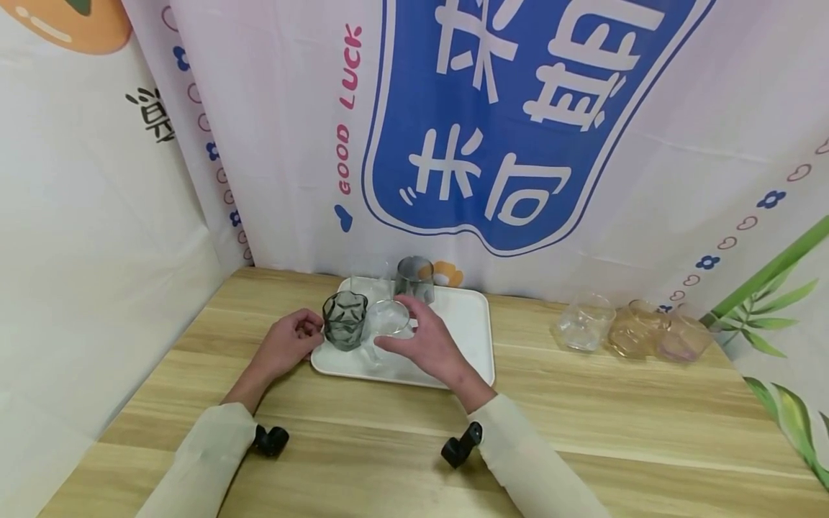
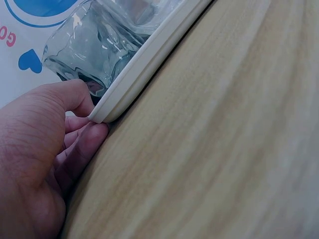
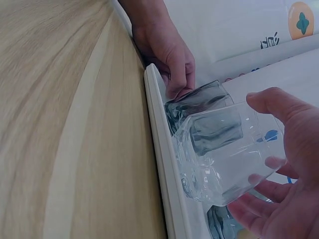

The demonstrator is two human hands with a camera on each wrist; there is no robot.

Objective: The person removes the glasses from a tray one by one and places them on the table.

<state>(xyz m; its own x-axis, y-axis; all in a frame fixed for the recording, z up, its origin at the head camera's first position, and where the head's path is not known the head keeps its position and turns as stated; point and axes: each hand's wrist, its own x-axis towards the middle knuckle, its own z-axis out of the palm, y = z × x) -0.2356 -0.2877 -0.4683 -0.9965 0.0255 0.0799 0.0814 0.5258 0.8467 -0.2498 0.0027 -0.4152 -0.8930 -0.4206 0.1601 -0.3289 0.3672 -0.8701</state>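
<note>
My left hand (image 1: 289,344) pinches the left rim of a white tray (image 1: 471,334), with fingers on both sides of the edge in the left wrist view. Right beside those fingers, a smoky grey, wavy-sided glass (image 1: 345,327) stands on the tray. My right hand (image 1: 429,344) holds a clear glass (image 3: 224,159) around its upper part, thumb on one side and fingers on the other. That glass is over the tray, just right of the smoky one. Behind them on the tray are another clear glass (image 1: 369,282) and a darker grey glass (image 1: 416,279).
Several tinted and clear glasses stand in a row at the right: a clear glass (image 1: 586,324), an amber glass (image 1: 631,332) and a pinkish glass (image 1: 683,337). A printed curtain (image 1: 291,144) hangs along the back edge of the wooden table (image 1: 363,446).
</note>
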